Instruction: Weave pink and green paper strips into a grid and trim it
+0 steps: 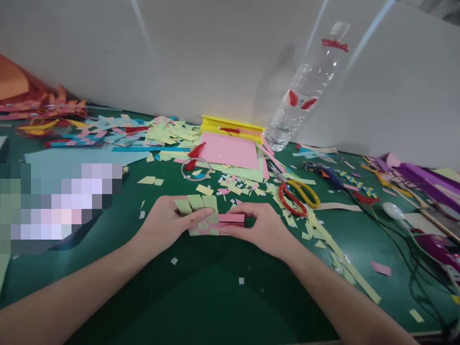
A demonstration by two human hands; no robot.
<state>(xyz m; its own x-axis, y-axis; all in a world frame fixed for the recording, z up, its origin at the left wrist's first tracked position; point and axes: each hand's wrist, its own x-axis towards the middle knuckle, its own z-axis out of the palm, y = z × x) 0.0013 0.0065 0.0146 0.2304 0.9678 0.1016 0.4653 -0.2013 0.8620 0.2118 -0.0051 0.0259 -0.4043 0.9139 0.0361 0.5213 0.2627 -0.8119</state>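
Over the table's near middle, my left hand (172, 218) grips a small woven piece of pale green and pink paper strips (203, 226), its thumb lying across the front. Pale green strip ends curl up above that thumb. From the right, my right hand (264, 225) pinches the pink strips (232, 218) that stick out of the weave, thumb below and fingers above. A dark gap shows between these strips. The right fingertips are partly hidden behind the paper. Beyond the hands are a clear ring-shaped roll (195, 169) and a pink paper square (229, 150).
Scissors (296, 196) with red and yellow handles lie right of centre among paper scraps. A clear plastic bottle (305, 96) leans against the grey wall. At right are a purple glue gun (436, 249) and its black cable. A pixelated patch covers something at left.
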